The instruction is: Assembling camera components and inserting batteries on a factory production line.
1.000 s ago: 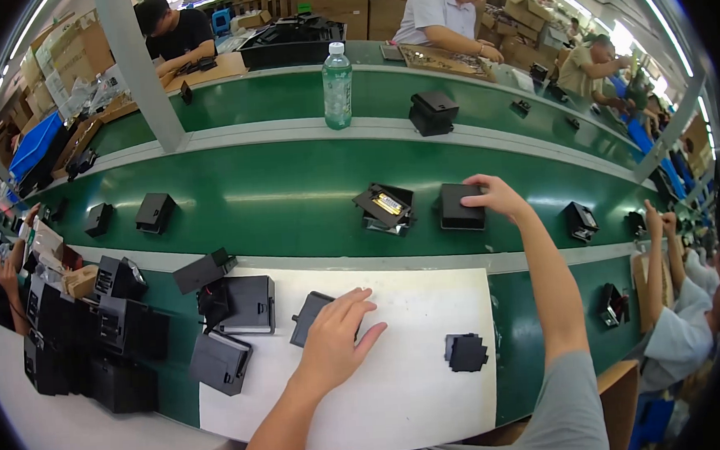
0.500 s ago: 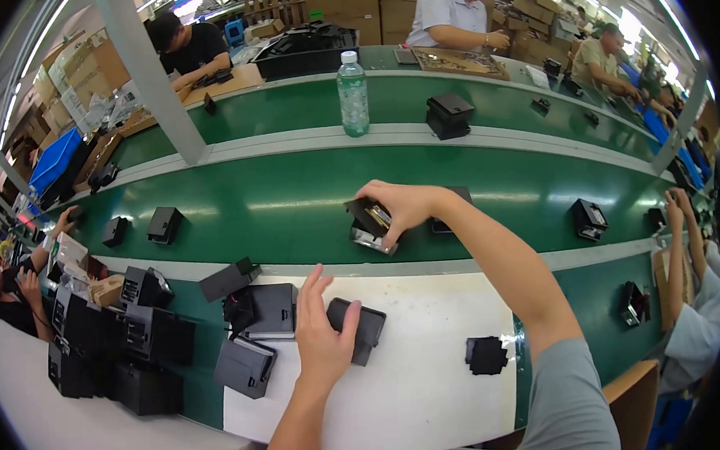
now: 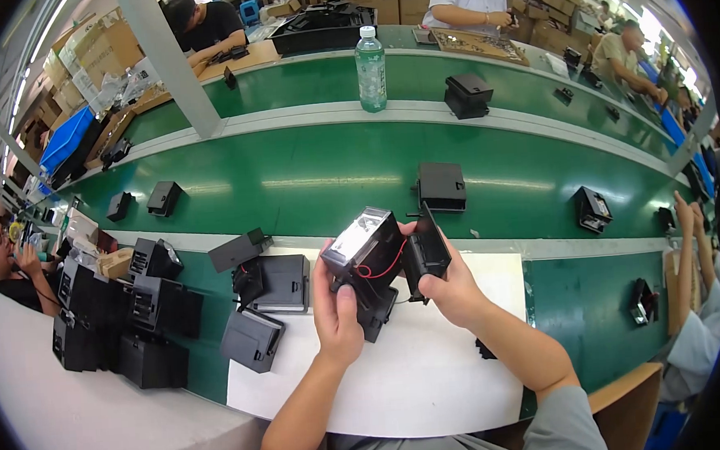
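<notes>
Both hands are up over the white paper mat (image 3: 435, 369), clamped on one boxy black plastic housing (image 3: 370, 253) held above it. A pale label covers the housing's top face, and a thin red wire (image 3: 379, 269) loops across its front. The left hand (image 3: 336, 313) grips its lower left side; the right hand (image 3: 455, 289) holds its hinged black cover (image 3: 426, 254), swung open on the right.

One clear water bottle (image 3: 370, 58), one white mat (image 3: 434, 361) and two hands (image 3: 336, 313) (image 3: 450, 289) were visible.
</notes>
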Available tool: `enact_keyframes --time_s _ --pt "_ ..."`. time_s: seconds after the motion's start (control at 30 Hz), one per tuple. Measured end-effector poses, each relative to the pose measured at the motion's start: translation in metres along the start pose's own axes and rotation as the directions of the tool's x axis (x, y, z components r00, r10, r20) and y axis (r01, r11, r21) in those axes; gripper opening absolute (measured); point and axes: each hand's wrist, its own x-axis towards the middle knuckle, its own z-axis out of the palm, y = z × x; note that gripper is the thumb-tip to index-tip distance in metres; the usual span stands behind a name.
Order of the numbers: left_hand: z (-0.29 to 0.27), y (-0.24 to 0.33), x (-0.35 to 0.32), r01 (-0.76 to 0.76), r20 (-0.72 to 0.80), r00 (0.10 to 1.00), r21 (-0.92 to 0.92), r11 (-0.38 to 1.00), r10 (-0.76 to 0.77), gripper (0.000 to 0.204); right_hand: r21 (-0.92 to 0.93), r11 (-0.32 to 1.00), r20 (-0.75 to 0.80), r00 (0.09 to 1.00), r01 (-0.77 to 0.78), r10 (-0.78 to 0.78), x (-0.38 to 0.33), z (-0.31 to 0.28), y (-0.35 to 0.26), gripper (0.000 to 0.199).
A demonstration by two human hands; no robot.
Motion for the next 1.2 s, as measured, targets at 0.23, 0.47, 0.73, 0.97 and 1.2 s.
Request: enact_keyframes --time_s 0.23,0.47,0.73,0.97,1.2 --pt "0.018 0.016 -0.004 0.027 -0.07 0.997 -0.088 0.996 -0.033 0.077 0.155 0.986 -0.015 0.998 -0.061 0.064 -0.006 0.018 -0.004 0.07" --pt "0.023 0.014 -0.007 -0.027 -0.227 0.972 0.144 0.989 0.059 0.081 -0.056 0.996 -0.035 0.997 0.071 -0.073 -0.006 0.028 -0.002 0.074" --pt "0.018 0.024 -0.004 -0.015 -0.042 0.999 -0.16 0.987 0.008 0.078 0.019 0.995 -0.135 0.986 -0.099 0.1 -0.007 0.017 -0.007 0.071" --pt "0.011 0.02 -0.001 0.083 0.01 0.996 0.091 0.992 -0.084 0.078 0.054 0.984 -0.091 0.981 -0.168 0.172 -0.006 0.017 -0.014 0.071" --pt "0.023 0.026 -0.007 0.081 0.003 0.997 0.054 0.995 -0.081 0.074 -0.319 0.947 -0.083 0.995 0.024 -0.053 -0.004 0.006 0.013 0.086"
